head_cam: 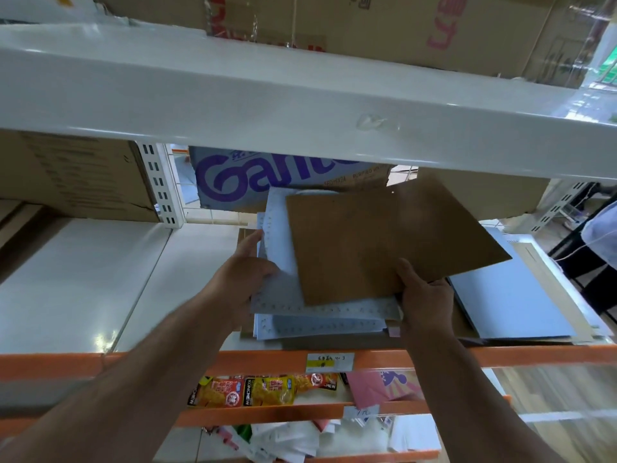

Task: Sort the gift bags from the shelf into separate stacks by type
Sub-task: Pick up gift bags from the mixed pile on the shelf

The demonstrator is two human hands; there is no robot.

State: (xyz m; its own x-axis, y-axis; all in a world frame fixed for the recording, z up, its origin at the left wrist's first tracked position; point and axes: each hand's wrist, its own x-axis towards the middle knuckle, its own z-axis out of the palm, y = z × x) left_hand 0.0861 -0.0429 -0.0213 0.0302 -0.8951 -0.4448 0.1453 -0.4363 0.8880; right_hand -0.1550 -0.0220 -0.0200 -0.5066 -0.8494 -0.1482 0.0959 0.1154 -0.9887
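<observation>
Brown bag [384, 242] tilts over the dotted bags [320, 310], with the blue stack [510, 295] next to it, toward the right end of the shelf [100, 289]. Right hand [424, 295] grips its near edge; left hand [247, 272] holds the dotted bags.

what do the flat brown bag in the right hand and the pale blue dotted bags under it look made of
Flat brown bag: likely kraft paper, matte; even tan, no shine, flat and stiff though the right hand grips only its edge. Pale blue dotted bags: probably smooth paper or thin card; crisp straight edges, coating unclear.
</observation>
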